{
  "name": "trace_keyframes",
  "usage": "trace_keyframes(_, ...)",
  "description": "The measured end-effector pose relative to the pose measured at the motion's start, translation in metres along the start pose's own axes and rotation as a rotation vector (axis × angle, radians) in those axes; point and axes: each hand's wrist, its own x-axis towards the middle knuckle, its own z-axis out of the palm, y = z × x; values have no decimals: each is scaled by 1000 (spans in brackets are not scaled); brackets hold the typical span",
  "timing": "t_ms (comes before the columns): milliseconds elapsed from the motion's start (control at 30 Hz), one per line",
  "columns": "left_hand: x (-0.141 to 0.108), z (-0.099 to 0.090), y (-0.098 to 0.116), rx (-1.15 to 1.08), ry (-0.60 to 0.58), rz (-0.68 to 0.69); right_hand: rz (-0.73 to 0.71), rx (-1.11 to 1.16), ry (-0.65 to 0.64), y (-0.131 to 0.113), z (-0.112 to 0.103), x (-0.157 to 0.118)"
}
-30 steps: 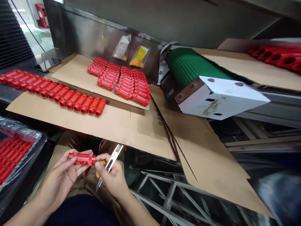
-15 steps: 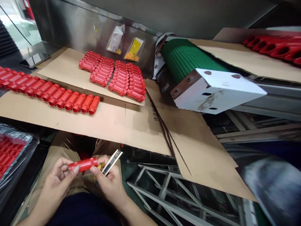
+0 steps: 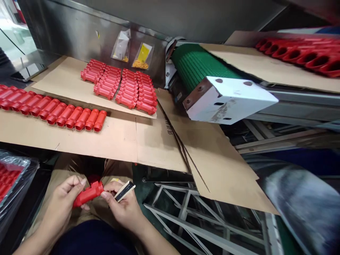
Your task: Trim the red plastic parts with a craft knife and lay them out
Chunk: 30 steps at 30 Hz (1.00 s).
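Note:
Over my lap, my left hand (image 3: 65, 196) is closed round a red plastic tube (image 3: 89, 194), which tilts up to the right. A raised block shows on the tube's upper side near its right end. My right hand (image 3: 123, 203) has its thumb and fingertips at that right end. Tucked in the same hand is a utility knife (image 3: 124, 191) with a cream and black handle; its blade cannot be made out. A bit of something yellow (image 3: 114, 180) shows at the right fingers, mostly hidden.
On the cardboard (image 3: 117, 138) lie a row of red tubes (image 3: 61, 113) and stacked ribbed red parts (image 3: 106, 81). Bags with yellow rings (image 3: 142, 58) lean behind. A green conveyor (image 3: 202, 65) with a white bracket (image 3: 228, 101) juts at right. A plastic-lined crate (image 3: 29, 166) stands left.
The red tube has been turned in my hands, so its raised block now faces up. The tube's left end sits lower, and the yellow piece is less visible. The view has shifted slightly.

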Motion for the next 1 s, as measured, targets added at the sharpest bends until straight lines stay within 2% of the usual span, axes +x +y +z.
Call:
trace_keyframes(133,7,-7,10,66,-201,-90,-153,-85,-133,-12,-12,6)
trace_keyframes(200,3,-7,13,11,-281,-128,-200,-98,-131,-17,-18,10)
trace_keyframes(233,1,-7,13,-36,-279,-127,-184,-78,-91,-19,-20,12)
trace_keyframes(300,-2,-6,11,-125,-222,-77,-51,9,-2,-22,-22,15)
trace_keyframes(367,-4,-7,7,-159,-203,-18,175,146,13,-23,-21,16)
trace_keyframes(467,-2,-11,-2,-148,-222,25,445,349,-107,-24,-14,17)
trace_keyframes(567,1,-16,-10,-129,-231,51,527,415,-178,-25,-7,19)
trace_keyframes(700,6,-19,-14,-92,-256,90,505,356,-258,-23,0,22)
trace_keyframes(767,5,-19,-11,-38,-240,173,488,309,-281,-20,2,22)
trace_keyframes(867,0,-15,-2,-60,-61,355,482,254,-315,-18,8,18)
trace_keyframes(933,-6,-10,4,-217,29,319,458,212,-339,-17,9,14)
trace_keyframes(1000,-10,-6,8,-379,21,147,266,75,-301,-16,6,9)
